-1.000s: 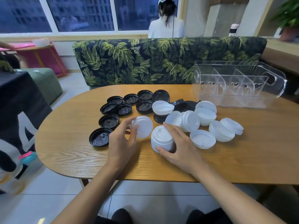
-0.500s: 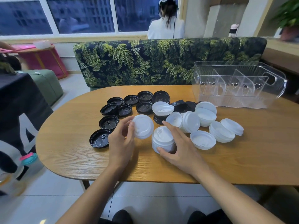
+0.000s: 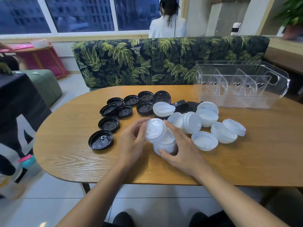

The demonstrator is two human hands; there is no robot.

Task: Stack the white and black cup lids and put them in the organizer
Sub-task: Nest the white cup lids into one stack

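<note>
A person's left hand (image 3: pixel 131 145) curls its fingers round the rim of a white lid (image 3: pixel 155 129), held tilted on top of a stack of white lids (image 3: pixel 165 145), while the right hand (image 3: pixel 182 153) grasps that stack from the right, thumb at its base, near the front of a wooden table (image 3: pixel 65 153). Just right of the hands lie loose white lids (image 3: pixel 204 140), some nested in small piles, some tipped on edge. To the left and behind, black lids (image 3: pixel 100 139) sit scattered, most of them upside down. The clear organizer (image 3: pixel 241 84), its dividers pierced with heart-shaped holes, stands at the table's far right with no lid in it. Beyond is a palm-print sofa (image 3: pixel 147 63), and a person in white (image 3: pixel 167 28) faces the window (image 3: pixel 78 13)
</note>
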